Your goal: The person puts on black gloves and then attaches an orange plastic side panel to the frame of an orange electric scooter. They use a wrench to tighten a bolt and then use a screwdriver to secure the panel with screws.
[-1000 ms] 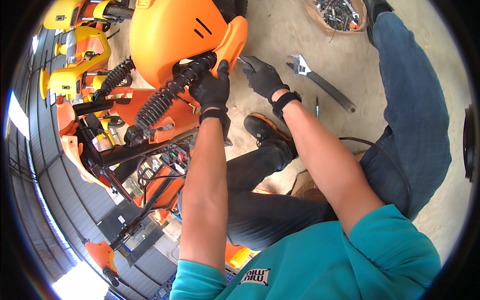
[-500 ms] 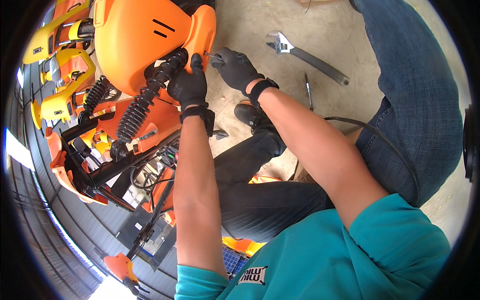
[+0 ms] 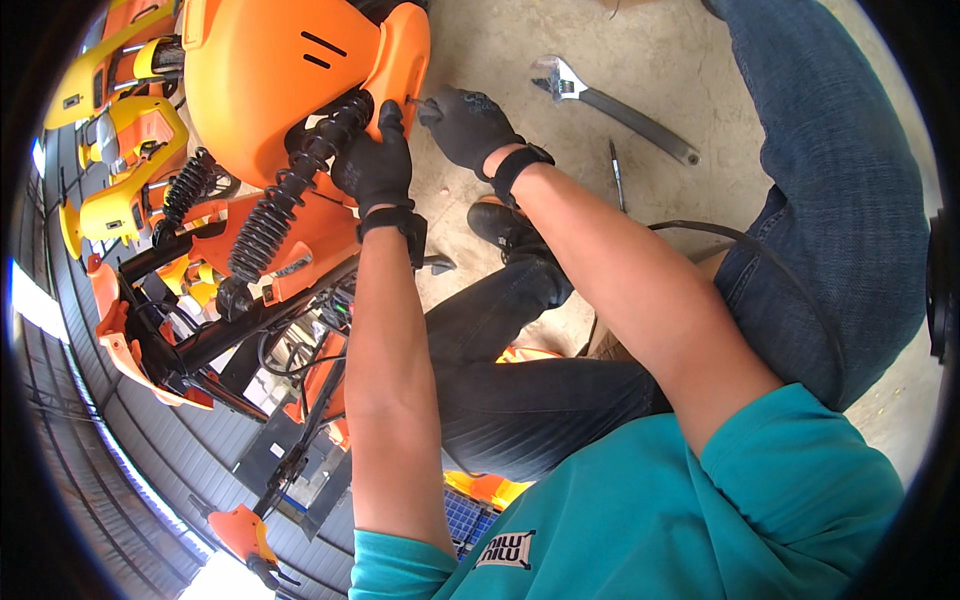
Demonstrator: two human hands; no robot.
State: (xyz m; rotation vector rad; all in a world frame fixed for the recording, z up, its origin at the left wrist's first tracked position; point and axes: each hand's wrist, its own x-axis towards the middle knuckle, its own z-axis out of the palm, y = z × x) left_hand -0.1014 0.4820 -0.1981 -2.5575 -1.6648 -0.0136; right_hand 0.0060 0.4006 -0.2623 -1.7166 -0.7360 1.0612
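Observation:
My left hand (image 3: 375, 165), in a black glove, is closed at the lower edge of the orange fender (image 3: 398, 60). Its thumb lies against the plastic, while its fingers are partly hidden beside the black coil-spring shock absorber (image 3: 290, 195). Just to the right, my gloved right hand (image 3: 465, 125) pinches a thin metal rod (image 3: 413, 100) that points at a spot near the fender's edge. Most of the rod is covered by the fingers, so its exact kind cannot be made out.
An adjustable wrench (image 3: 625, 115) and a slim pen-like tool (image 3: 616, 175) lie on the concrete floor (image 3: 500, 40). A black cable (image 3: 730, 235) curves past my right arm. Another person's jeans-clad leg (image 3: 830, 180) takes up the right side. More yellow-orange vehicles (image 3: 120, 200) stand at left.
My right hand has shifted slightly left and up, and less of the rod shows between its fingers and the fender. My left hand stays at the fender.

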